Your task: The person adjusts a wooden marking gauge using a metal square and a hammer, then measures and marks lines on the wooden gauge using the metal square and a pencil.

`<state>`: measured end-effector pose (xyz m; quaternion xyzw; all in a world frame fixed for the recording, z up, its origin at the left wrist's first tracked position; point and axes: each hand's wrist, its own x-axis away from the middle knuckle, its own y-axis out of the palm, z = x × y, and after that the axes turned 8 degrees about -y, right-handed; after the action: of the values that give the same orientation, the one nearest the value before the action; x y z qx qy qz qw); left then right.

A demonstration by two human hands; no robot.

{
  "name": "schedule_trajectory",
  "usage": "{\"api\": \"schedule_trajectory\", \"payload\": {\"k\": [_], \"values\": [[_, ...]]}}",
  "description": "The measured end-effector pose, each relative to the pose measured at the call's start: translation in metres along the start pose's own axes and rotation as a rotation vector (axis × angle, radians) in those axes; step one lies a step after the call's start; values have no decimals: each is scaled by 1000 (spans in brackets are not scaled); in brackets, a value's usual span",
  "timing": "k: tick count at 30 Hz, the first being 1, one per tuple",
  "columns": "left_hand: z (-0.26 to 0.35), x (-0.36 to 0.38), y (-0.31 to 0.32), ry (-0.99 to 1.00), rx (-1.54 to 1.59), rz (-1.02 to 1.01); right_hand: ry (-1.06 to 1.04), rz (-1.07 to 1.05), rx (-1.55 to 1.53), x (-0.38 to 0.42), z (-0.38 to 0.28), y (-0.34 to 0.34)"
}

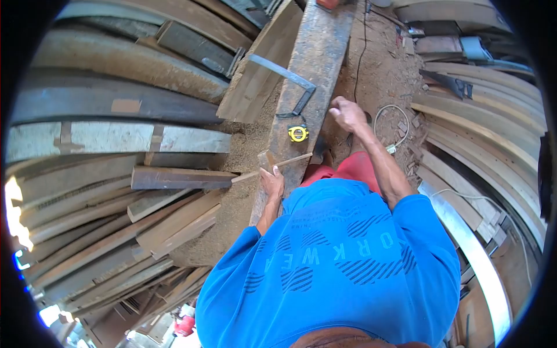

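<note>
Fingers of your left hand point(271, 182) pinch a thin wood strip point(272, 167) lying across the long plank point(301, 98); right hand point(347, 113) hangs loosely closed, holding nothing. Keep the strip flat, near the tape measure point(298, 133) and steel square point(290, 78).

Left hand point(271, 182) low, fingers curled, right hand point(347, 114) extended forward, loosely closed

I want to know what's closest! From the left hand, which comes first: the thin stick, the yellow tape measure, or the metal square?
1. Thin stick: touching the left hand.
2. Yellow tape measure: just up the plank.
3. Metal square: farthest up the plank.
</note>
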<state>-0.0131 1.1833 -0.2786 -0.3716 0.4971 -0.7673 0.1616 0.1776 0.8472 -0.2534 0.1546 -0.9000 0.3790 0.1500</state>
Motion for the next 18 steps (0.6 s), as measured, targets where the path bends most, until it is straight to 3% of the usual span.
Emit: {"api": "schedule_trajectory", "payload": {"k": [3,5,8,9,11,17,18], "values": [[-27,-13,0,51,91,-76,-159,-217,226,-1,-79,22],[-23,-13,-17,78,153,-145,-209,-99,275,-6,-95,36],[-26,-5,-26,13,243,-172,-147,146,340,-48,-93,48],[-25,-1,-32,2,259,-173,-66,110,318,-62,-92,44],[-22,9,-48,-21,280,-179,-56,165,423,-85,-81,48],[-14,20,-76,37,331,-125,-50,21,580,-111,-69,51],[10,25,-106,71,349,-117,-23,30,544,-117,-65,55]]}}
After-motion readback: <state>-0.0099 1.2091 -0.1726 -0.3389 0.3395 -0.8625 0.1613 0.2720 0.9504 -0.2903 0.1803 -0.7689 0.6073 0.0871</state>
